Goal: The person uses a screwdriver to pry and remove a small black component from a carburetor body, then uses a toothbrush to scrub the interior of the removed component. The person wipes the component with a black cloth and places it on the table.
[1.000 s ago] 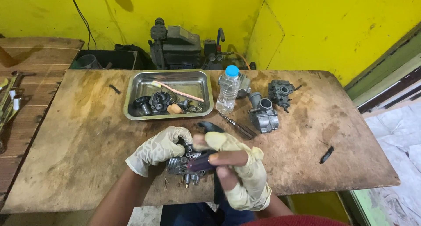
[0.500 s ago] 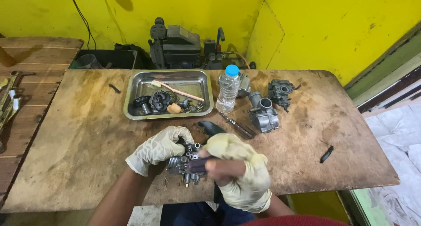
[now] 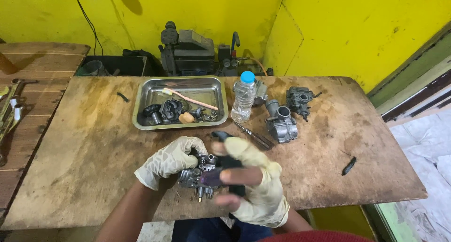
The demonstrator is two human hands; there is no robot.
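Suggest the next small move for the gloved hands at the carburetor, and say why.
Probably steady the carburetor with the left hand and ease the dark tool in the right hand squarely onto it: both hands already meet there, and the tool's tip is hidden.

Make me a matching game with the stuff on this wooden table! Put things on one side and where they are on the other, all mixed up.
Things:
1. toothbrush
2. water bottle
3. carburetor
4. small black piece

Places:
A. held in the gloved left hand and right hand
B. lying alone near the table's right edge
C. inside the metal tray
D. standing upright just right of the tray

Pairs: 1-C, 2-D, 3-A, 4-B
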